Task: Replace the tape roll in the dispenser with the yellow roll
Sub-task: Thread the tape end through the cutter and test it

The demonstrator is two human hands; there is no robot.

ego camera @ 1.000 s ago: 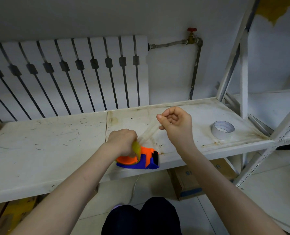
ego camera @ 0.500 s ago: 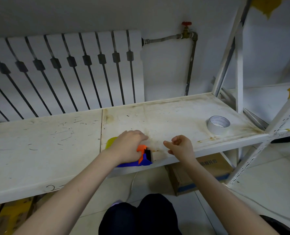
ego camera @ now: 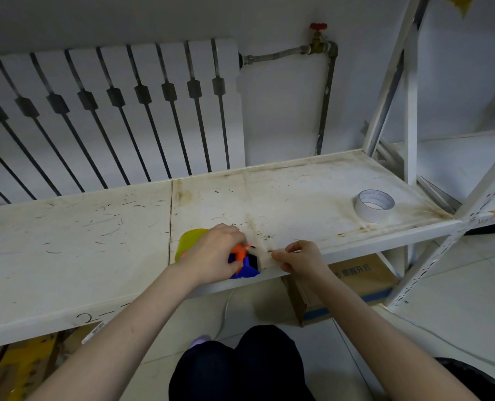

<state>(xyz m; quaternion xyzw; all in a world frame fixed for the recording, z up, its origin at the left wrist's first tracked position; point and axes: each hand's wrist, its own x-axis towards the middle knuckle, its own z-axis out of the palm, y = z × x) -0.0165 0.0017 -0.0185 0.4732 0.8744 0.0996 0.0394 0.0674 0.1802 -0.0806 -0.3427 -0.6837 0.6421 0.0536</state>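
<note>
Two hands are on the job at the lower centre of the frame, right at the front lip of the scuffed white metal shelf [ego camera: 96, 241]. Your left hand [ego camera: 211, 256] is closed down over the orange and blue plastic tape dispenser [ego camera: 244, 263], pinning it to the shelf, most likely so that it does not slide while the tape is drawn out. The yellow tape roll [ego camera: 189, 241] is already seated in it; you see its rim poking out to the left of your knuckles.

Your right hand [ego camera: 299, 257] sits just right of the dispenser's mouth, thumb and forefinger pinched shut on what looks like the free end of a pale, near-clear strip. The strip itself is hard to make out against the shelf. That pinch, I judge, is there to thread or pull the tape across the cutter.

Over at the right of the frame, well apart from both hands, the white tape roll [ego camera: 374, 205] lies flat on the shelf, presumably the one taken out. Nothing crowds your hands. A brown cardboard box [ego camera: 359, 280] sits under the shelf, and a white radiator [ego camera: 110, 117] fills the upper left.
</note>
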